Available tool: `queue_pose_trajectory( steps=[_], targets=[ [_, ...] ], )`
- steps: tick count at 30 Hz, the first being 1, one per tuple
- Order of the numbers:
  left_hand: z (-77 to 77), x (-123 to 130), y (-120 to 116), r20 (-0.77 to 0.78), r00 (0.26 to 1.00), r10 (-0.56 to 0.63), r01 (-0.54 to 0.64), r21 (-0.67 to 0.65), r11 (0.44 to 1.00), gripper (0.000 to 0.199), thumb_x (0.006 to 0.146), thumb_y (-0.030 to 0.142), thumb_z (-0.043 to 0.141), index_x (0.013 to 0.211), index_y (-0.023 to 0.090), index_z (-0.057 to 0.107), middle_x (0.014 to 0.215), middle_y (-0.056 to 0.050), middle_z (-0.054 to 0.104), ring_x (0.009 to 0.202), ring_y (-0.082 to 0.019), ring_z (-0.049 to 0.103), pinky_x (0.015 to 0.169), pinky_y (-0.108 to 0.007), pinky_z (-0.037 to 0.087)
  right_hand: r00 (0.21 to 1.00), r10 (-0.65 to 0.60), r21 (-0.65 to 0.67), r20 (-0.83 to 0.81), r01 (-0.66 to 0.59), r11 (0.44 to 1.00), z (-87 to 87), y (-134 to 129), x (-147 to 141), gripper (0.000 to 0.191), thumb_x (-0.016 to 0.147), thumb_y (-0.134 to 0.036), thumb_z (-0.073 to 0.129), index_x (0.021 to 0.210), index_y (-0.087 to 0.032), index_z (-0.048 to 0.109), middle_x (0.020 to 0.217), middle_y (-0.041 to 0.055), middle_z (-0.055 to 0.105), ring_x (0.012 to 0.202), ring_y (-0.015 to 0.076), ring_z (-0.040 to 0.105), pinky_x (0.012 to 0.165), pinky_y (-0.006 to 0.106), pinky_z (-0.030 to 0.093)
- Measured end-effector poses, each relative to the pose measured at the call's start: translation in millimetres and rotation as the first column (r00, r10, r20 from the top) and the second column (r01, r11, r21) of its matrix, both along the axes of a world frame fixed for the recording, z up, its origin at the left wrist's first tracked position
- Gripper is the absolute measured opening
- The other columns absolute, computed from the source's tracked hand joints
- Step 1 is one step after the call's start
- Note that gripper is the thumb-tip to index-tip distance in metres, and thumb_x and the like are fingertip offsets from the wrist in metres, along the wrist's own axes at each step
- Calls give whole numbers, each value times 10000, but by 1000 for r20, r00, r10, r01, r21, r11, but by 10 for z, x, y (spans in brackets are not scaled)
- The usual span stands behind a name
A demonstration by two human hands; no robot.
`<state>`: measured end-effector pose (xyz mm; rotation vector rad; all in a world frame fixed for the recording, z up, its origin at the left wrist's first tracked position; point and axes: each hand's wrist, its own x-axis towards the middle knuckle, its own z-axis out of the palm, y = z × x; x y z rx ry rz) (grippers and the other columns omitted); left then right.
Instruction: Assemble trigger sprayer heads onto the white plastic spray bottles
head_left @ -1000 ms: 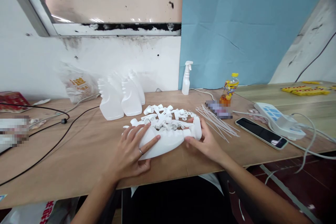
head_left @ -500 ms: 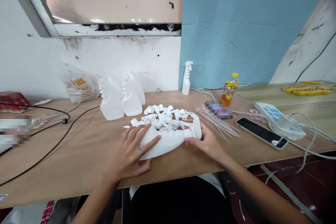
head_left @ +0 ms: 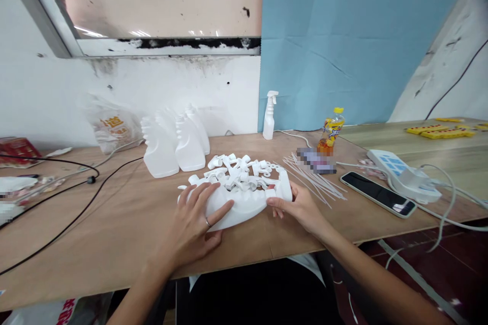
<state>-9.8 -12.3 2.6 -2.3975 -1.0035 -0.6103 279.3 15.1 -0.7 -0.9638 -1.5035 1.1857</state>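
Observation:
A white plastic spray bottle (head_left: 244, 209) lies on its side near the table's front edge. My left hand (head_left: 188, 223) grips its base end, fingers spread over the body and thumb on the near side. At the neck, my right hand (head_left: 301, 207) is closed around a white trigger spray head (head_left: 284, 184), thumb on the near side and the other fingers partly hidden. The head sits against the bottle's neck; how tightly, I cannot tell. Just behind the bottle is a heap of loose white spray heads (head_left: 238, 175).
Several headless white bottles (head_left: 160, 155) stand at the back left. A complete spray bottle (head_left: 269, 121) is upright by the wall. Thin white tubes (head_left: 316, 180), a phone (head_left: 377, 193), a drink bottle (head_left: 331, 134) and a power strip (head_left: 404, 175) lie or stand rightward. Black cables (head_left: 91, 203) cross the left.
My right fingers have shifted slightly around the spray head, with the lower fingertips now showing below it. My left hand keeps its hold. The whole view has moved a little.

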Motion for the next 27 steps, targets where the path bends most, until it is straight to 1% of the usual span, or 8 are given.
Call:
queue_pose_trajectory(
  steps=[3,6,8,10,15,18,24,27],
  targets=[
    [77,175,-15,-13,999,40,-40,-32,999,549,832,485,677,1292,203,572,1381,-179,527,1301,-411,443,1103,-664,252,998,39,-45,43,-37,998,-34,-28,-50,427,742,-474,789,975,-195,565,537,-40,616,456,148,547,496,275,432],
    [145,409,-26,-33,999,-1,-1,-73,997,753,853,575,636,1442,160,418,1257,-157,623,1174,-350,553,1081,-597,333,989,103,-76,110,-95,993,-125,-57,-107,449,745,-487,786,1017,-208,564,545,-50,608,426,138,531,449,259,413],
    [155,566,-23,-53,999,3,-10,-119,993,845,882,564,607,1536,156,260,1148,-130,672,1014,-299,631,940,-493,469,980,118,-88,161,-105,991,-191,-62,-126,463,747,-495,784,1050,-215,572,549,-60,591,390,119,485,393,240,358],
    [130,691,-8,-73,996,49,-60,-149,987,799,926,492,567,1552,142,215,1010,-98,706,868,-265,665,767,-398,516,974,96,-58,203,-86,995,-238,-51,-127,465,734,-481,799,1058,-219,591,566,-58,589,405,115,481,388,234,342],
    [23,780,39,-97,988,117,-128,-108,986,437,919,352,567,1276,100,552,857,-89,719,765,-244,685,638,-335,512,965,25,104,262,-54,993,-273,-4,-100,457,711,-448,819,1052,-201,641,772,9,688,697,188,626,582,272,475],
    [7,755,34,-72,993,98,-104,-82,991,283,888,331,613,1075,118,628,836,-74,713,749,-241,684,623,-335,517,953,21,121,304,-61,991,-282,2,-99,479,709,-447,819,1071,-187,644,910,42,713,811,211,641,683,302,507],
    [4,754,3,-50,993,109,-110,-13,994,565,859,269,622,1379,116,461,837,-56,705,737,-239,671,615,-338,512,946,15,124,325,-58,991,-290,-9,-102,478,723,-457,810,1083,-187,648,962,53,712,852,222,641,741,332,517],
    [-16,733,14,-35,995,89,-90,-43,995,360,891,308,601,1210,144,574,829,-57,704,739,-226,669,623,-326,510,946,12,127,324,-56,990,-313,-13,-96,481,718,-448,816,1087,-191,646,944,49,713,825,215,639,724,326,520]
  ],
)
